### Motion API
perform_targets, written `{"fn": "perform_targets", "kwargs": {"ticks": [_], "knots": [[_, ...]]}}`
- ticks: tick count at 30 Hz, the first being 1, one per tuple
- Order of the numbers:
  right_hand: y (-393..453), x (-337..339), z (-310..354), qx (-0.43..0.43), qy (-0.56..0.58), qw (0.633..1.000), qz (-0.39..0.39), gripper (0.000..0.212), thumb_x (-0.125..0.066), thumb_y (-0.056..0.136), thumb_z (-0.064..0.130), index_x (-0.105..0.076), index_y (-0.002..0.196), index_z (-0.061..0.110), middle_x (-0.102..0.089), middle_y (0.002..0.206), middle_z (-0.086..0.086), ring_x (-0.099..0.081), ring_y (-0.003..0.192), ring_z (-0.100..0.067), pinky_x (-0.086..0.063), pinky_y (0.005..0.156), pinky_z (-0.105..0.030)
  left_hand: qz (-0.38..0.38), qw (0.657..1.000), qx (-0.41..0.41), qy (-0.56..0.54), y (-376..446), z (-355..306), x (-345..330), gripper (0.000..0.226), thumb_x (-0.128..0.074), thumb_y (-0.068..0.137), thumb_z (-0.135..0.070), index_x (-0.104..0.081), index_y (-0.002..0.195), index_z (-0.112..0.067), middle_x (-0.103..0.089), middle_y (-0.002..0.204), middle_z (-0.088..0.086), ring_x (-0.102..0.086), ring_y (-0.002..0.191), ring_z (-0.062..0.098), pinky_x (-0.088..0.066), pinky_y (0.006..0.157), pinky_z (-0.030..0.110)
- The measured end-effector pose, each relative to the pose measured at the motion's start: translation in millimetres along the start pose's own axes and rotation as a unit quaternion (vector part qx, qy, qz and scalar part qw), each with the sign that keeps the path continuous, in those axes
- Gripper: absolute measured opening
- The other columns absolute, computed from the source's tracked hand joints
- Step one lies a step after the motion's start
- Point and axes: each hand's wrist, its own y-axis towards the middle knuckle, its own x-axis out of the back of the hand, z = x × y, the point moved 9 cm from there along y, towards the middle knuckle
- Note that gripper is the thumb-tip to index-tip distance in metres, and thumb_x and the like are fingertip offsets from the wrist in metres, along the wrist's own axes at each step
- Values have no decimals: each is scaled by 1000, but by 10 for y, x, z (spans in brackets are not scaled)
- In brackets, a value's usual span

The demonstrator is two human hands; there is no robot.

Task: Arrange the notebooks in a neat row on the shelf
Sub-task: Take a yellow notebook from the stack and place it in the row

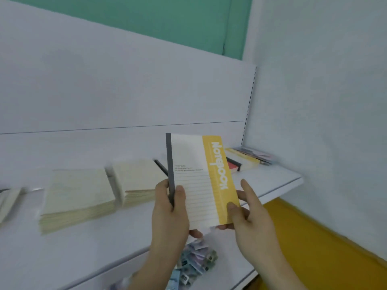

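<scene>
notebook held up in both hands over the white shelf

at the far left edge, a blurred pale stack [8,200] is lying on the white shelf [272,181]. next to it, a thick cream notebook stack [77,197] is sitting flat, and just beside that a second cream stack [138,181] is lying with a dark spine showing at its right edge. in the middle, the person is holding a yellow-and-white notebook [201,178] upright in the air in front of the shelf, its grey spine to the left and its yellow band to the right. the left hand [169,210] is gripping the spine low down, thumb on the cover and fingers curling behind. the right hand [249,212] is pinching the lower yellow edge, thumb on the front, forefinger sticking out straight behind the book. below the hands, a heap of small pastel packets [194,262] is lying on a lower shelf. at the far right, towards the corner, a mixed pile of notebooks [247,159] is resting flat on the shelf, a red cover poking out under a yellow one; the rest is too blurred to tell.
</scene>
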Motion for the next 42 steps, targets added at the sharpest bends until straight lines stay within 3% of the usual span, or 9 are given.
{"fn": "perform_targets", "kwargs": {"ticks": [7,12,15,18,21,24,27,36,42], "knots": [[494,937,-413,70,-164,982,56,65,-72,83,40,-33,135,44,-36,129,32,-54,105,7,-48,86,-12,41,998,-31,43,222,110,-1322,32,-39,106,-20,-49,133,-32,-69,98,4,-67,62,27,-52,38,30],[1099,1461,-765,103,-286,952,19,69,-73,79,49,-48,141,30,-41,136,25,-50,109,4,-32,89,0,66,996,-18,57,574,350,-2114,40,-35,106,-17,-37,143,-30,-65,101,0,-68,65,19,-51,38,29],[1486,1638,-930,136,-333,933,5,64,-67,83,50,-48,140,28,-43,136,23,-44,120,1,-31,94,-7,72,995,-24,64,861,495,-2554,49,-41,104,-15,-21,147,-29,-60,109,-7,-68,74,13,-52,41,26],[1916,1777,-1138,141,-375,916,11,62,-62,85,52,-49,139,27,-46,137,18,-40,128,-6,-28,96,-12,73,989,-44,120,1228,646,-2933,39,-46,101,-17,-32,135,-29,-56,110,-8,-65,90,17,-59,57,33],[2380,1908,-1327,173,-407,897,10,63,-57,81,56,-59,132,18,-58,130,3,-49,123,-17,-37,95,-22,88,957,-85,262,1574,748,-3250,42,-55,95,-33,-43,134,-26,-51,113,-2,-58,100,18,-54,87,40],[2810,1932,-1550,197,-415,888,23,61,-59,81,54,-62,129,15,-61,126,1,-50,118,-15,-37,94,-22,141,931,-99,322,1764,821,-3475,68,-61,83,-60,-36,139,-31,-49,118,-5,-51,111,16,-49,94,36],[3194,1833,-1708,234,-405,883,38,60,-61,82,54,-66,123,11,-64,123,-4,-50,115,-16,-33,97,-16,165,853,-129,478,1922,895,-3584,90,-58,76,-76,-28,146,-27,-48,128,-5,-44,119,17,-41,98,32],[4128,1257,-2179,337,-357,858,148,78,-27,92,69,-70,111,7,-68,111,-7,-61,108,-26,-40,99,-26,112,697,-91,702,2474,1254,-3684,81,-34,81,-85,-50,128,-21,-60,124,-2,-49,117,22,-38,100,36],[4386,953,-2589,316,-381,838,231,80,-20,90,72,-71,114,15,-70,113,-1,-58,118,-28,-45,100,-39,89,681,-39,726,2560,1400,-3660,66,-32,85,-81,-54,109,-25,-61,116,-4,-49,115,21,-35,98,36]]}}
